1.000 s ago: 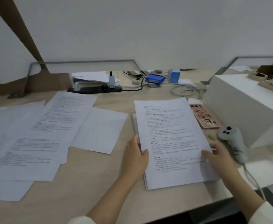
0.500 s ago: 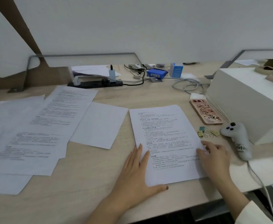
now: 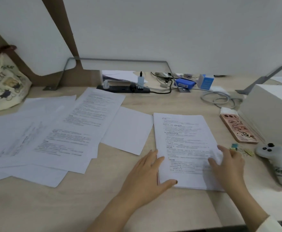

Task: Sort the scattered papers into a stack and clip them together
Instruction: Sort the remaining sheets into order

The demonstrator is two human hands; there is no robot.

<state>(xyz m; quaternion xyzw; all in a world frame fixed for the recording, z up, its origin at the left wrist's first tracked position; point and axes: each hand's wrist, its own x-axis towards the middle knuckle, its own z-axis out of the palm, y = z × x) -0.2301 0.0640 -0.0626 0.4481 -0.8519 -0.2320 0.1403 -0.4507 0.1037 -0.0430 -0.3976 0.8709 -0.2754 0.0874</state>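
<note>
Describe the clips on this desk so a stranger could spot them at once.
Start at the big white box on the right. A pink phone lies beside it; nearer the viewer, between the paper stack and the white controller, sit the clips. They are the only tiny teal and yellow pieces there.

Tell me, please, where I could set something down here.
Bare wood: the near edge between the scattered papers and the left hand; also between power strip and stack. Crowded right of the stack: clips, phone, controller.
</note>
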